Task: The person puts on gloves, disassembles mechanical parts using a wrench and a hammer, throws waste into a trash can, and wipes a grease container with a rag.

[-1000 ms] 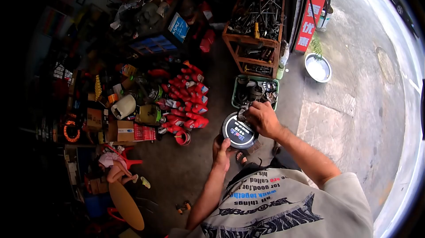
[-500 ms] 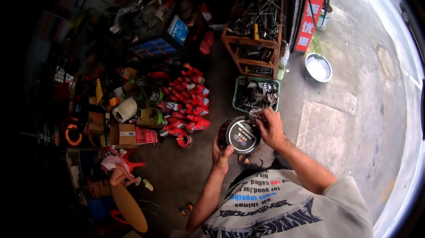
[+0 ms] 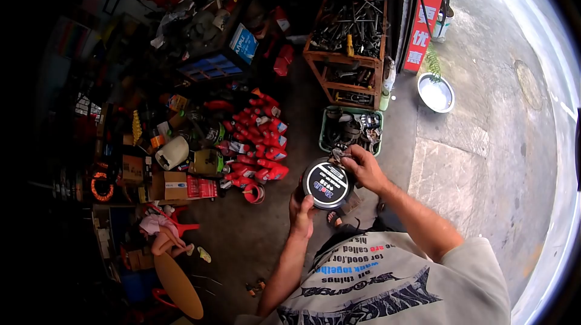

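My left hand point(image 3: 301, 213) is wrapped round the near-left side of a round tub point(image 3: 327, 184) with a black printed lid, its thumb lying on the lid's edge. Pinched in my right hand point(image 3: 365, 167) is a crumpled greyish rag point(image 3: 339, 154), pressed at the far rim of the tub. The rag's exact shape is partly covered by the fingers. The tub is held up in front of my body, its lid facing me.
Beyond the tub, a green crate point(image 3: 327, 125) of metal parts stands before a wooden tool rack point(image 3: 348, 55). Many red bottles point(image 3: 260, 137) crowd the floor at left, near a small red bucket point(image 3: 254, 193). A person point(image 3: 160, 231) sits at lower left. A metal basin point(image 3: 436, 92) lies at right.
My right hand and the rag have moved left and slightly away along the tub's rim. The printed lid has turned a little, and my left hand keeps its hold.
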`<state>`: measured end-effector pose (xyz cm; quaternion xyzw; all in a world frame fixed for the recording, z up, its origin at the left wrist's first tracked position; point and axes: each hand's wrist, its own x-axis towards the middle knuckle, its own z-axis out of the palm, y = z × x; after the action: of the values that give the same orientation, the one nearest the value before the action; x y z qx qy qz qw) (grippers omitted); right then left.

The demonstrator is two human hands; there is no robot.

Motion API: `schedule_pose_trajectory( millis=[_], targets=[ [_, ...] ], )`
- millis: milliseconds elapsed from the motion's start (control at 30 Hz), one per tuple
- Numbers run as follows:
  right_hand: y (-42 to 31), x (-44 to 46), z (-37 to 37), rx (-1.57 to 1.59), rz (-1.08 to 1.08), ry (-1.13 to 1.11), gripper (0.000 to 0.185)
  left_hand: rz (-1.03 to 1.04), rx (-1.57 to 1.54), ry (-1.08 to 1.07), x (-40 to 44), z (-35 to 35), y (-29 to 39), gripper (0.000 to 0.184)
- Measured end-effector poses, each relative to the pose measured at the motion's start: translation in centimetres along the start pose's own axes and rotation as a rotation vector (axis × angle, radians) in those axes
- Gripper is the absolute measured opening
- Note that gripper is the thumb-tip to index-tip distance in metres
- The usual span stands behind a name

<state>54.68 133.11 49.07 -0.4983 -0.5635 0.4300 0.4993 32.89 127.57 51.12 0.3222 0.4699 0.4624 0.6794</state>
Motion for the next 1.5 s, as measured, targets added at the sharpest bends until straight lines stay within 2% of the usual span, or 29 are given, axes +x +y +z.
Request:
schedule_pose_trajectory(
  millis=[33, 100, 167, 233, 300, 333, 367, 433, 500, 567, 700, 800, 900, 1033, 1133, 1167, 1233, 1300, 1367, 1500],
  targets=[
    [0.3, -0.8, 0.6, 0.116, 0.121, 0.068, 0.014, -0.03, -0.076, 0.002, 0.2, -0.3, -0.4, 0.056],
    [-1.2, -2.2, 1.8, 0.07, 0.078, 0.213, 0.013, -0.106, -0.242, 0.03, 0.7, -0.9, -1.3, 0.058],
    [-2.6, -3.2, 2.8, -0.027, -0.072, 0.298, 0.014, -0.131, -0.25, -0.009, 0.4, 0.7, -0.1, 0.062],
    [-4.1, -3.8, 3.3, -0.114, -0.125, 0.303, 0.016, -0.164, -0.489, 0.013, 0.4, 1.5, -0.1, 0.067],
    [-5.8, -3.9, 3.4, -0.356, -0.268, 0.227, 0.019, -0.185, -0.505, 0.001, 0.5, 1.5, 0.1, 0.071],
    [-6.0, -3.8, 3.3, -0.417, -0.335, 0.169, 0.022, -0.24, -0.613, -0.04, 0.8, 1.1, 0.0, 0.072],
    [-6.2, -3.9, 3.2, -0.416, -0.338, 0.173, 0.022, -0.295, -0.72, -0.081, 1.0, 0.9, -0.1, 0.073],
    [-6.5, -4.6, 3.3, -0.471, -0.554, -0.097, 0.026, -0.315, -0.777, -0.083, 1.2, 0.7, -0.3, 0.074],
    [-6.1, -5.1, 3.3, -0.502, -0.6, -0.128, 0.029, -0.254, -0.767, -0.012, 1.0, 1.1, 0.2, 0.075],
    [-6.0, -5.6, 2.3, -0.409, -0.488, -0.011, 0.03, -0.213, -0.774, -0.042, 0.3, 1.6, 0.7, 0.076],
    [-5.8, -2.7, 0.6, -0.235, -0.22, 0.405, 0.026, -0.227, -0.955, -0.174, 0.6, 1.8, 1.9, 0.079],
    [-6.5, 0.3, 0.3, -0.272, -0.33, 0.309, 0.02, -0.24, -0.937, -0.167, 0.5, 2.7, 2.8, 0.074],
    [-6.5, 3.0, 1.6, -0.275, -0.285, 0.22, 0.017, -0.235, -0.896, -0.174, 0.4, 3.0, 2.6, 0.074],
    [-8.5, 0.6, 2.4, -0.289, -0.429, 0.28, 0.019, -0.225, -0.857, -0.192, 0.1, 2.6, 2.0, 0.074],
    [-8.7, -2.1, 2.8, -0.331, -0.607, 0.113, 0.021, -0.201, -0.838, -0.178, -0.2, 2.3, 1.8, 0.074],
    [-8.7, -2.2, 2.4, -0.331, -0.609, 0.114, 0.021, -0.172, -0.811, -0.172, -0.2, 2.3, 1.8, 0.074],
    [-8.7, -2.0, 1.6, -0.342, -0.572, 0.146, 0.022, -0.171, -0.909, -0.139, -0.4, 2.3, 1.9, 0.071],
    [-8.0, -0.2, 1.5, -0.276, -0.401, 0.252, 0.014, -0.166, -0.836, -0.262, -0.5, 2.1, 2.3, 0.072],
    [-7.0, 2.7, 0.8, -0.176, -0.116, 0.106, 0.013, -0.165, -0.84, -0.301, -0.5, 2.2, 2.6, 0.073],
    [-9.0, 3.9, 0.7, -0.03, -0.113, 0.001, 0.014, -0.162, -0.811, -0.335, -1.0, 3.4, 3.1, 0.075]
  ],
)
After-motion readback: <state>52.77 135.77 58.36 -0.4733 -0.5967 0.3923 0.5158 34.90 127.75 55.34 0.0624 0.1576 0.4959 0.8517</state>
